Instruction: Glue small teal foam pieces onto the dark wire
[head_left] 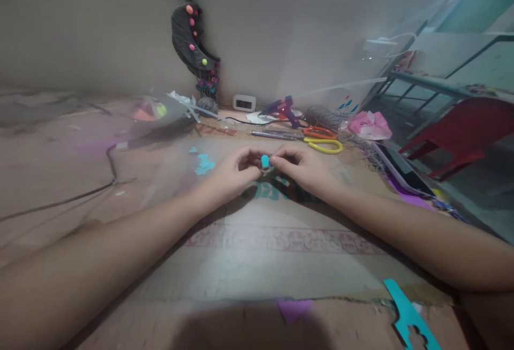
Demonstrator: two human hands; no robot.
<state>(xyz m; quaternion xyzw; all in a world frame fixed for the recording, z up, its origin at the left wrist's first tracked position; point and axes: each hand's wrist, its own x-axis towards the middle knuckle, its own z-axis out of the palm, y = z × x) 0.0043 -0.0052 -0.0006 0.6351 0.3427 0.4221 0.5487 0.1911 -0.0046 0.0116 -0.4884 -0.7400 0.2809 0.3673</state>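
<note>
A small rounded turquoise piece (264, 161), which looks like paper or foam, is held up between my hands above the cardboard sheet (249, 272). My left hand (241, 165) curls its fingers and thumb at the piece's left side. From the right, my right hand (295, 162) pinches at its edge with thumb and forefinger. Blur hides the exact contact of the fingertips. Several turquoise cut-outs (204, 165) lie on the cardboard just left of my left hand. Beyond my right hand rest scissors (323, 144) with orange and yellow handles.
At the back are a glue gun (281, 108) with a red light, a small white digital clock (244, 103) and grey yarn (321, 119). A phone (401, 170) lies right. A turquoise paper scrap (412, 312) is near the front edge. A black crescent decoration (188, 45) hangs behind.
</note>
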